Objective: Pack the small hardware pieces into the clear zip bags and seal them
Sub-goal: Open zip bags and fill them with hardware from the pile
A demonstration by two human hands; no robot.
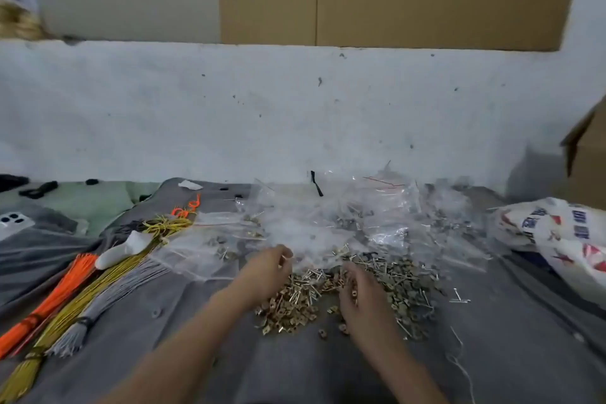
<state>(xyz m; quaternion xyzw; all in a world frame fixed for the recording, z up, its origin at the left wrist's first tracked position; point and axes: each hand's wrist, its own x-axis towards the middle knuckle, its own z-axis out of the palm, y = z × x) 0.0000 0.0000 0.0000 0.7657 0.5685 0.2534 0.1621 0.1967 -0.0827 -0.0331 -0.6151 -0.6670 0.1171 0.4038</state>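
The hardware pieces (295, 302) lie in a pile on the grey cloth (196, 321), with the clear bags (328, 226) heaped just behind the pile. The right hand (359, 295) rests on the pile, fingers curled round a few pieces. The left hand (267, 270) is at the pile's left edge, fingers curled at a bag; whether they pinch it cannot be told.

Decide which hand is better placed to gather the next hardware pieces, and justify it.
Right, probably. The right hand lies in the hardware pieces, fingers curled among them; the left hand sits beside a clear bag.
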